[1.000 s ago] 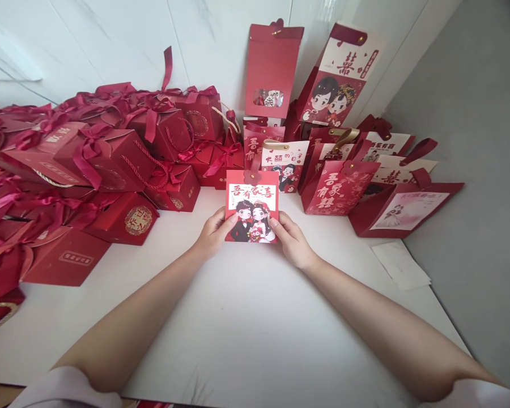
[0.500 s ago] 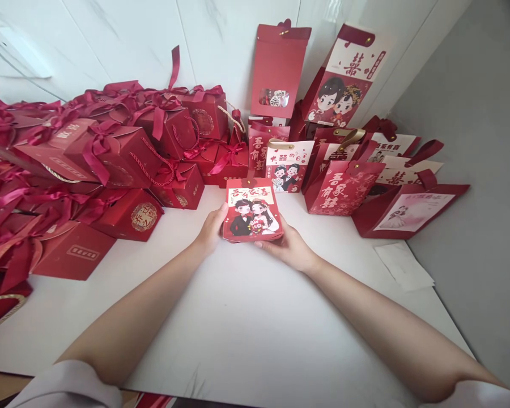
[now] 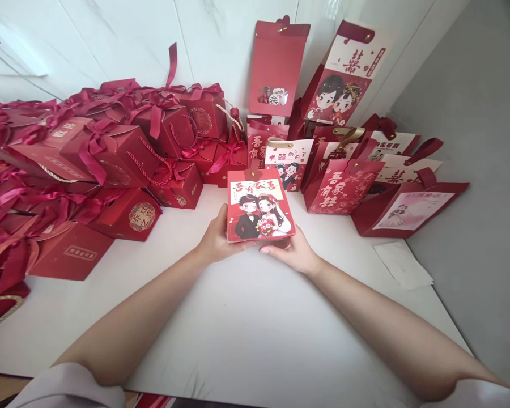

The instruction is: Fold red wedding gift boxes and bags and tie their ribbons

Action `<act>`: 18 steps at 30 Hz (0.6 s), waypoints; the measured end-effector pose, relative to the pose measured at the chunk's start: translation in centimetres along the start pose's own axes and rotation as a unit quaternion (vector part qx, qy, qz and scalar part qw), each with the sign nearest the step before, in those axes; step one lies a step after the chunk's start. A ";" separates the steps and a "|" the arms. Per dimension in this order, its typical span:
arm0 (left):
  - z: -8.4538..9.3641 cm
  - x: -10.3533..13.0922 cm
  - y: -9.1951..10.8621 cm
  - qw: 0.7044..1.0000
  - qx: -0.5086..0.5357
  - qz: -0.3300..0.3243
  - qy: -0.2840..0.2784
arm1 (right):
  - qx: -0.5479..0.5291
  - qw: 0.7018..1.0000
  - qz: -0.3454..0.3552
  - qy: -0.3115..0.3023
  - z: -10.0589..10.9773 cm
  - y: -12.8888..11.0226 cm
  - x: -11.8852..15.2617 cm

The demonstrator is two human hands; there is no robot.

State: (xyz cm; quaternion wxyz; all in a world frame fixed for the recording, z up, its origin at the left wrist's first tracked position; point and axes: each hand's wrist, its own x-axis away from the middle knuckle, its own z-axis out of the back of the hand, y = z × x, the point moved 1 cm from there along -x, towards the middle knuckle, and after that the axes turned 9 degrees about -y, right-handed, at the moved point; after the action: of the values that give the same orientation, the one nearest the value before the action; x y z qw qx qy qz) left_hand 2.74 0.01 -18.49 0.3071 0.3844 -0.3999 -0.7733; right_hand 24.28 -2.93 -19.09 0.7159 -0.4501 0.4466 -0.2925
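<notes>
Red cartoon-couple gift bag [image 3: 259, 207] sits clamped between left hand [image 3: 216, 241] and right hand [image 3: 292, 253]. Best to grip the edges so the printed face doesn't crease, and mind the red bags [image 3: 335, 190] just beyond.

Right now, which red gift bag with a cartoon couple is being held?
The small red paper bag between both hands; the other couple bags stand untouched by the wall.

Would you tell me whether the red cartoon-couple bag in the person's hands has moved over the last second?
Yes. The cartoon-couple bag has tipped back to face upward, its lower edge swinging right toward the red character bag standing on the table.
</notes>
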 end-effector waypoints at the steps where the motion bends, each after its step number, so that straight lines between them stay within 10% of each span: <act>1: 0.0 0.2 -0.1 1.000 -0.007 0.008 -0.004 | 0.000 1.000 0.013 0.001 0.1 0.0 0.1; 12: -0.1 -0.5 0.1 0.999 0.008 -0.009 -0.050 | 0.248 0.952 0.099 0.149 0.4 -0.8 0.5; 18: -0.2 -0.8 -0.5 0.995 0.087 0.049 -0.012 | 0.293 0.942 0.120 0.114 -0.1 -1.5 0.4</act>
State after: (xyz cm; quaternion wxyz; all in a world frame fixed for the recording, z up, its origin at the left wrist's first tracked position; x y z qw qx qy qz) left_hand 3.23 0.85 -18.71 0.3053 0.3799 -0.4881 -0.7240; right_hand 24.32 -3.99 -17.91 0.7901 -0.1269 0.4706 -0.3718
